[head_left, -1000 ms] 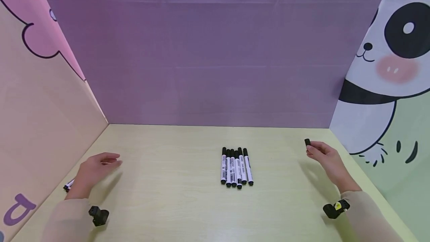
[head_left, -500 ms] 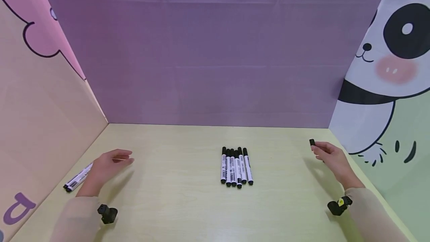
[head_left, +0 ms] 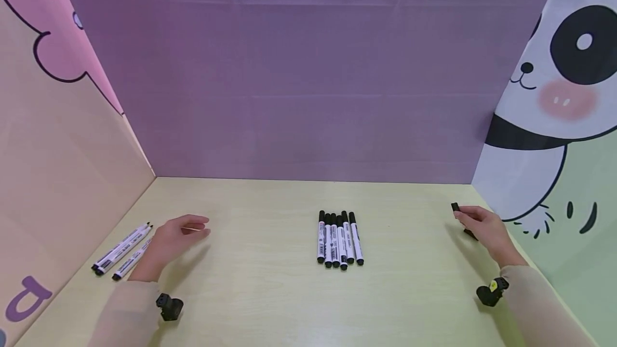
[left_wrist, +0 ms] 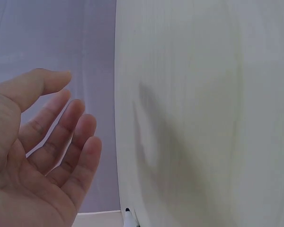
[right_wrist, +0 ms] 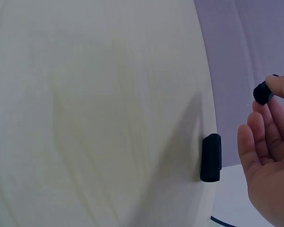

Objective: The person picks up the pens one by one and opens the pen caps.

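My right hand pinches a small black marker cap between thumb and fingertips, above the table's far right part. Just below that hand, a second black cap lies on the table, partly hidden by the hand in the head view. My left hand holds nothing; its fingers are relaxed and gently bent over the left part of the table. Close by its wrist lie a few white markers with bare dark tips, one partly covered by the hand. A row of several white markers with black caps lies mid-table.
The pale wooden table ends at a purple back wall. Side panels with cartoon prints, a pink one on the left and a panda on the right, rise at both edges.
My left hand has moved right, uncovering the white markers at the left. My right hand has shifted slightly right with the cap, and the cap lying under it now shows.
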`<action>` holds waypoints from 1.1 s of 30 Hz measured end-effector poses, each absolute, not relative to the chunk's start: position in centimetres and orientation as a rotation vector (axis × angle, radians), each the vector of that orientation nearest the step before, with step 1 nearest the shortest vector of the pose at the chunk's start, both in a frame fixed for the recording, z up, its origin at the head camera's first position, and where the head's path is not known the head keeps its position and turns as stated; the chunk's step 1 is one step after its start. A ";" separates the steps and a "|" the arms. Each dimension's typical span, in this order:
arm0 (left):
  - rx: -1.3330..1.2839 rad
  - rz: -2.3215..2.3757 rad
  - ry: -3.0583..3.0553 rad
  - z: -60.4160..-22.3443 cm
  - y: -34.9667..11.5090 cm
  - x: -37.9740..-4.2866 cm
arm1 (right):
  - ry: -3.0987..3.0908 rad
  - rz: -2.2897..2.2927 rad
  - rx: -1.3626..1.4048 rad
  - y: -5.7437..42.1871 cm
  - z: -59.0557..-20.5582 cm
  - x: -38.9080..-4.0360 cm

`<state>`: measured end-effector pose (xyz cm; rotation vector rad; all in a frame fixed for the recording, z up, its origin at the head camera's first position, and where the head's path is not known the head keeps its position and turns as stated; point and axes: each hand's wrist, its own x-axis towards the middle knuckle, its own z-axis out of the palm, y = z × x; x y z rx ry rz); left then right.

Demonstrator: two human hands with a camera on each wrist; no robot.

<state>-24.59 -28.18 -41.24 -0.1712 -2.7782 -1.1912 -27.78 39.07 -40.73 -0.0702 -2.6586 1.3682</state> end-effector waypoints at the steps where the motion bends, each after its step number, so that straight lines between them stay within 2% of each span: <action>1: -0.172 -1.197 -2.777 -41.3 -28.0 -24.6 | -2.676 1.335 -0.081 39.1 -40.7 -27.8; 8: -0.194 -1.198 -2.792 -41.2 -26.8 -24.8 | -2.765 1.171 -0.136 39.6 -40.8 -27.7; 33: -0.338 -1.330 -2.769 -41.0 -22.9 -25.8 | -2.903 1.148 -0.264 41.3 -42.3 -28.7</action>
